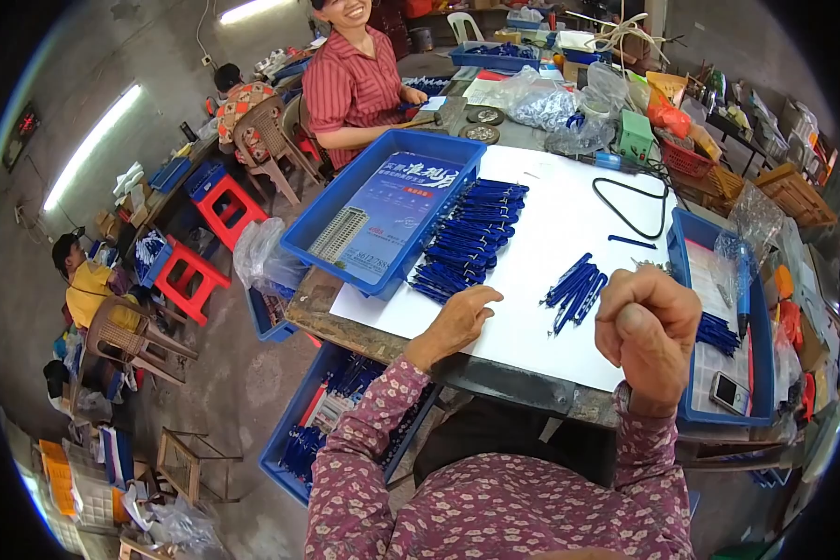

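Observation:
My left hand [459, 325] rests low over the white sheet [523, 350], fingers loosely bent and apart, with nothing visible in it. Just beyond it lies a long heap of slim dark-blue pieces with small metal ends [471, 233]. My right hand [651, 336] is raised above the sheet's right side, its fingers curled in and the thumb pressed against them. Whatever it may hold is hidden. Between my hands is a smaller loose bunch of blue pieces [575, 291]. A single blue strip [632, 241] lies farther up, near a black loop of cord [632, 191].
A blue tray [294, 233] with a printed sheet stands left of the heap. At right, another blue tray [765, 373] holds blue pieces, a phone [728, 392] and a blue pen-shaped tool [744, 294]. A co-worker [355, 84] sits across the table. Below left is a filled blue crate [275, 457].

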The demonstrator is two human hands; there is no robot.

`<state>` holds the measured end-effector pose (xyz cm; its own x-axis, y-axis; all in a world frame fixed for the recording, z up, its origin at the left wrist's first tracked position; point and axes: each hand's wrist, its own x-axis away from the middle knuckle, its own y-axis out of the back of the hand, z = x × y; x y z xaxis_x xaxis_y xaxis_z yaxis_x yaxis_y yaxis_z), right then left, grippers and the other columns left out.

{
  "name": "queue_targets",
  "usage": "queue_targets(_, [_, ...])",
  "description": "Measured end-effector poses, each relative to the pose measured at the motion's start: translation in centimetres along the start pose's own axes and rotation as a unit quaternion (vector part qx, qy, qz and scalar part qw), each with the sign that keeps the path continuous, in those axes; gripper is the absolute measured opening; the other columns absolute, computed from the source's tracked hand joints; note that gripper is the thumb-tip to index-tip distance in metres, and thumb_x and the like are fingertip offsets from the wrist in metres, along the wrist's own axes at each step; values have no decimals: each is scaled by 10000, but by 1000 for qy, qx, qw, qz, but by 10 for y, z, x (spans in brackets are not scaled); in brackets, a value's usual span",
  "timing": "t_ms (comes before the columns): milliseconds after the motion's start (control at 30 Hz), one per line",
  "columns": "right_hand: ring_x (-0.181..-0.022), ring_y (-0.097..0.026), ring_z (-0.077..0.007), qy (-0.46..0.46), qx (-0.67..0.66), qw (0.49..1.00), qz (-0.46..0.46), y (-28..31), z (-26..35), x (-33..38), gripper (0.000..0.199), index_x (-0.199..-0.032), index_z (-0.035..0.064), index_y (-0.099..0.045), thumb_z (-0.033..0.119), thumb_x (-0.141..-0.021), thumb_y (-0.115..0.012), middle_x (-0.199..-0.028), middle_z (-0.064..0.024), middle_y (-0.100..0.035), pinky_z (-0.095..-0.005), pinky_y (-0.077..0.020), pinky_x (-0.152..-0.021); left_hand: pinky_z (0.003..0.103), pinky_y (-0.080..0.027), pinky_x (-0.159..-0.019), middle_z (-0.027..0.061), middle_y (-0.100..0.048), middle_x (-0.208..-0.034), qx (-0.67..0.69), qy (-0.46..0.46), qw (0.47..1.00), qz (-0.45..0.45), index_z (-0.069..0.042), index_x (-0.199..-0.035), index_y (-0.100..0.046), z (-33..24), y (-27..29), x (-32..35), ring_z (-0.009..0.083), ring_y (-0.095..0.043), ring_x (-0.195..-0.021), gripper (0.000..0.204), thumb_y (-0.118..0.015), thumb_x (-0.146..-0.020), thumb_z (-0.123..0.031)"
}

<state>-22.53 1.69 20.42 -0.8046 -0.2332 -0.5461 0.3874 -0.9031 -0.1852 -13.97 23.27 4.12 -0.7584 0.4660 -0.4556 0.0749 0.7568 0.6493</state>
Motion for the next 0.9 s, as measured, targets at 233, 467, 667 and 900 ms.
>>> queue_targets(233, [-419, -396, -74, 169, 78, 981, -46, 13, 26, -3, 208, -736, -84, -539, 111, -806, -518, -553, -78, -496, -185, -280, -386, 326, -453, -728, 167, -571, -960, 33, -19, 999, 1, 20, -986, -541, -24, -19, 8, 305, -562, -835, 273, -526, -722, 89])
queue_targets(467, [-730, -365, -116, 286, -9, 953, 97, 63, 72, -12, 114, -815, -1, -449, 89, -797, -516, -837, -90, -378, -234, -343, -631, 349, -459, -775, 155, -564, -957, 10, -66, 998, -7, 10, -942, -544, -48, -60, 21, 314, -553, -908, 314, -500, -662, 145])
queue_targets(667, [-714, -368, -118, 317, 19, 944, 86, 146, 90, 34, 88, -809, 1, -462, 70, -789, -512, -819, -82, -387, -238, -353, -618, 329, -474, -741, 148, -559, -927, -21, -98, 995, -5, 23, -908, -544, -52, -83, 31, 305, -562, -878, 325, -501, -617, 160])
queue_targets(900, [-695, -372, -121, 338, 54, 938, 63, 221, 110, 94, 58, -801, 4, -478, 48, -780, -508, -798, -72, -398, -244, -366, -602, 341, -467, -753, 129, -589, -928, -55, -77, 995, -19, 7, -934, -565, -46, -93, 33, 294, -569, -866, 340, -515, -626, 144])
